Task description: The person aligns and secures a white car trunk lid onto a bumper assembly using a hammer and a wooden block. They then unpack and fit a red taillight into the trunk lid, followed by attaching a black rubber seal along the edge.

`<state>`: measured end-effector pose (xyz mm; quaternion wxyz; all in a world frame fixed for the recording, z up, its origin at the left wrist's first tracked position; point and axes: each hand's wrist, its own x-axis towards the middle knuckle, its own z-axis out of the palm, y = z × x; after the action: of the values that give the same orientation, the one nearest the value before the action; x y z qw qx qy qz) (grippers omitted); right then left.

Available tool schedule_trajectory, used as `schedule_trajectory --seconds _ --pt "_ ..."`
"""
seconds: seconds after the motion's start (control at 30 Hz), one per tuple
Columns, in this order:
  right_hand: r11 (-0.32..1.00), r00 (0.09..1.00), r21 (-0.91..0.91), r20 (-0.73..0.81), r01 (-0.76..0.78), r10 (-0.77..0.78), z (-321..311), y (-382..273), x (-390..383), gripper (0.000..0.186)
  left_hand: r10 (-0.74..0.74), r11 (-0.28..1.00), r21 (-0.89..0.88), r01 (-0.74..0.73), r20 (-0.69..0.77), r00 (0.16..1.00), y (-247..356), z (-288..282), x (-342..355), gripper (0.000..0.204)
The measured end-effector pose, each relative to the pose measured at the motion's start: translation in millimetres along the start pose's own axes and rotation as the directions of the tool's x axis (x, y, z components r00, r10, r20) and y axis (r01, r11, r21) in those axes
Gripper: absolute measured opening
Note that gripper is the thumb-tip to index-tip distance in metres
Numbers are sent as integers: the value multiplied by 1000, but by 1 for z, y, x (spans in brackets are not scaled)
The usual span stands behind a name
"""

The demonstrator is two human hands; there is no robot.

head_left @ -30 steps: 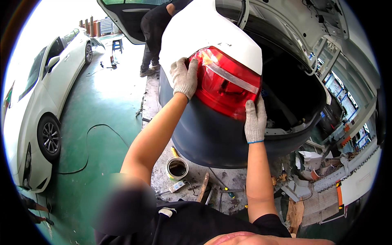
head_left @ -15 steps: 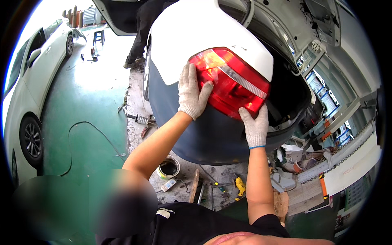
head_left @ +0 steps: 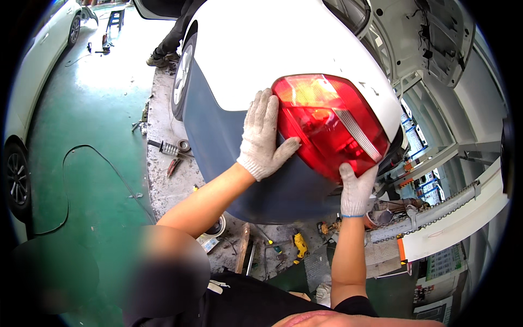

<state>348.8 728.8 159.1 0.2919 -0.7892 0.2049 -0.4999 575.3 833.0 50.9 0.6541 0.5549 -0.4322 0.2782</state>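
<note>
A red tail light [head_left: 332, 122] with an orange-lit section and a clear stripe sits at the rear corner of a white car [head_left: 234, 60], above a dark grey bumper [head_left: 218, 147]. Both my hands wear off-white knitted gloves. My left hand [head_left: 264, 141] lies flat along the light's left edge, fingers stretched out and thumb spread over its lower border. At the lower right corner my right hand [head_left: 358, 191] grips the tail light, thumb on the red face. Its other fingers are mostly hidden at the light's edge.
A yellow power tool [head_left: 300, 245], a wooden stick [head_left: 243, 248] and a can [head_left: 218, 226] lie below the bumper. A spring-like part [head_left: 168, 147] rests left of it. A co-worker's leg [head_left: 174, 39] shows beyond the car. Another car [head_left: 41, 71] stands at left.
The view has shifted, and the car now appears closer and turned. My hands remain on the tail light, the left thumb now lower along its edge.
</note>
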Motion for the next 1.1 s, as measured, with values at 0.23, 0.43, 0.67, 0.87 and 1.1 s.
schedule_trajectory --seconds 0.23,0.43,0.67,0.87,1.1 --pt "998 1000 -48 10 27 -26 -4 10 -3 124 49 999 -15 -48 99 994 -106 -16 15 93" --pt "999 1000 -36 -6 7 -8 -3 9 -7 127 56 998 -32 -54 92 994 -107 -10 15 98" --pt "992 995 -88 -44 -93 90 0 -1 -8 125 31 999 -20 -28 134 991 -110 -9 16 98" --pt "986 993 -137 -85 -90 79 -4 0 -9 120 -266 959 103 263 16 964 -109 -4 53 65" --pt "986 994 -136 -56 -98 91 -3 4 -7 126 -131 991 -80 105 -542 830 -79 26 84 62"
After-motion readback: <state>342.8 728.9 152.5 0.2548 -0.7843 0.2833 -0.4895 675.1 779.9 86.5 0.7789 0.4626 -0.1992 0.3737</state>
